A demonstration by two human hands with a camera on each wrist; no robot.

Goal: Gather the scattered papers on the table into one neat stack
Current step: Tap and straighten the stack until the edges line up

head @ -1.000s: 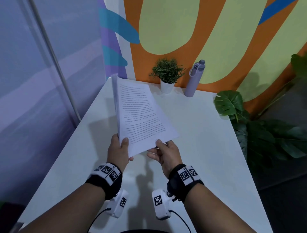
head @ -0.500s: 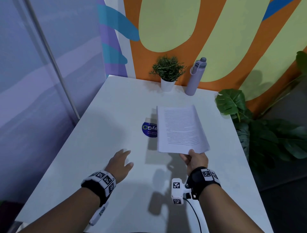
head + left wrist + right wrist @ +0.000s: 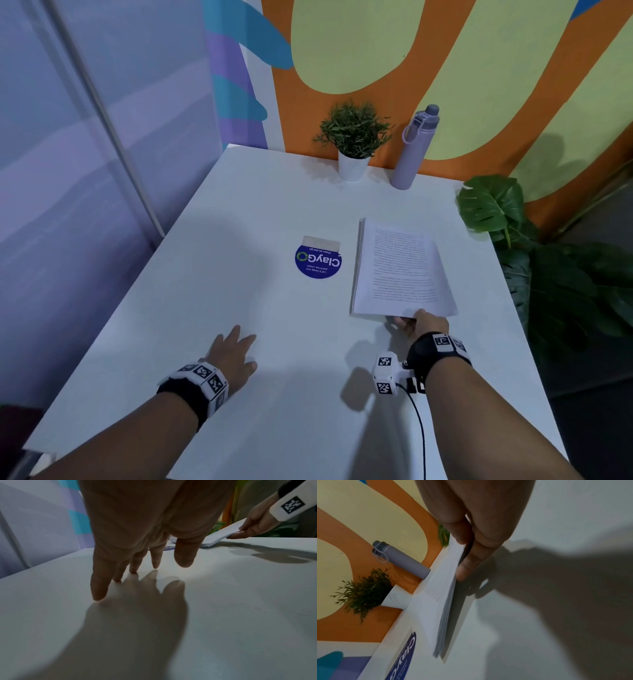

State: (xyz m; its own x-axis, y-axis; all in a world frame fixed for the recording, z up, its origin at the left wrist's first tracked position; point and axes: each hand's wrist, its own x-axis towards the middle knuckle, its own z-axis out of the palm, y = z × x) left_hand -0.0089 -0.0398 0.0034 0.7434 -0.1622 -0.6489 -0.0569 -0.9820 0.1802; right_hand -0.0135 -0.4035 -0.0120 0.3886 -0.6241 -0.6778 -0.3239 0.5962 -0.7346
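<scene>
behind the white desk (image 3: 239, 240) runs a pale lilac wall on the left and a mural of orange, pale green and blue shapes across the back

nearest the left edge, the left hand (image 3: 233, 354) lies palm down with its fingers (image 3: 100, 588) straight and spread, tips touching the desk, holding nothing; a black wristband with square black-and-white markers (image 3: 202, 377) wraps the wrist

further in and toward the middle, a round blue sticker (image 3: 318, 261) reading "clayg" lies flat on the desk, a beige strip along its far edge

at the back edge against the mural stand a small green plant in a white pot (image 3: 352, 144) and, just right of it, an upright lilac water bottle (image 3: 412, 150) with a grey cap

right of the sticker, and apart from it, is the stack of papers (image 3: 399, 270), printed text on the top sheet, edges roughly squared; its far end rests on the desk while the near end is lifted a little, as the wrist views show

the right hand (image 3: 419, 325) pinches that near edge, thumb on top and fingers (image 3: 471, 563) underneath, with a white marker block (image 3: 387, 373) and a black cable at its banded wrist

beyond the right edge of the desk stand large-leaved green plants (image 3: 493, 205)
</scene>
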